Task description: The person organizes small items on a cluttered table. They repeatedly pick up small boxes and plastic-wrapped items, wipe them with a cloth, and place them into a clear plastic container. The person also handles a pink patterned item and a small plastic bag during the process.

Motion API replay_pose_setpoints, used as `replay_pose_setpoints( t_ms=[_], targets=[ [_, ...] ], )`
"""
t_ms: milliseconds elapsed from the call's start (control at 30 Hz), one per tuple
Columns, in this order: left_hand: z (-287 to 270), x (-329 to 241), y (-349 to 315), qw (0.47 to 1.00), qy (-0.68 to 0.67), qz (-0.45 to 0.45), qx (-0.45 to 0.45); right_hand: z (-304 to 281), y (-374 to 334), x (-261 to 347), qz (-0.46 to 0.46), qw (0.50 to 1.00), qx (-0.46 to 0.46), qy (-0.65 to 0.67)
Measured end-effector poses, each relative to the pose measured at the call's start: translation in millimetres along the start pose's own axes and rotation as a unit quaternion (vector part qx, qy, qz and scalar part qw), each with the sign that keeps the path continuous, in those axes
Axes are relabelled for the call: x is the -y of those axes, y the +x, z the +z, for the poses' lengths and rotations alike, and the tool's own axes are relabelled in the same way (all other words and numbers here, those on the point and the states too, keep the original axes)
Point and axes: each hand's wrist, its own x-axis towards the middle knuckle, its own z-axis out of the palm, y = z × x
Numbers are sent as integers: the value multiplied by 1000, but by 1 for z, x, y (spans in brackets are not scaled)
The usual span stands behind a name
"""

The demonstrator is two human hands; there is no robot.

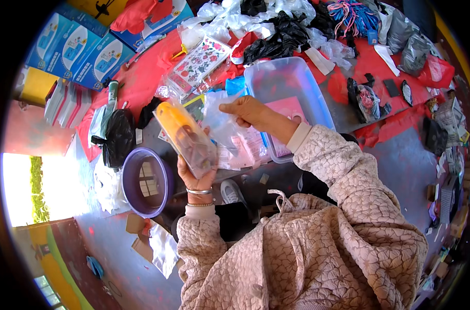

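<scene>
My left hand (196,178) is closed around a clear plastic package (186,137) with something orange-yellow at its upper end and brownish contents below. The package tilts up and to the left, over the near edge of the table. To its right, my right hand (247,110) pinches thin clear plastic film (219,116) that hangs down beside the package. Whether the film joins the package I cannot tell. Under the hands lie pink-printed packets (250,150). A clear plastic tub (325,106) stands just past my right wrist, with a pink flat item (286,109) in it.
A purple basin (169,178) stands left of my left forearm. A black plastic bag (118,137) hangs at the table's left side. Floral sticker sheets (201,59), crumpled black bags (281,39) and blue boxes (74,49) lie farther back. An open cardboard box (137,225) sits on the floor.
</scene>
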Motion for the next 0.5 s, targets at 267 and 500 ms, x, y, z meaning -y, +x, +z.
replay_pose_setpoints(
  t_ms=[267,500],
  targets=[
    [-10,-27,0,998,-23,55,34,-35,10,6,-386,669,-225,-593],
    [-24,-31,-6,992,57,81,-77,-56,2,37,-121,965,-224,-57]
  ],
)
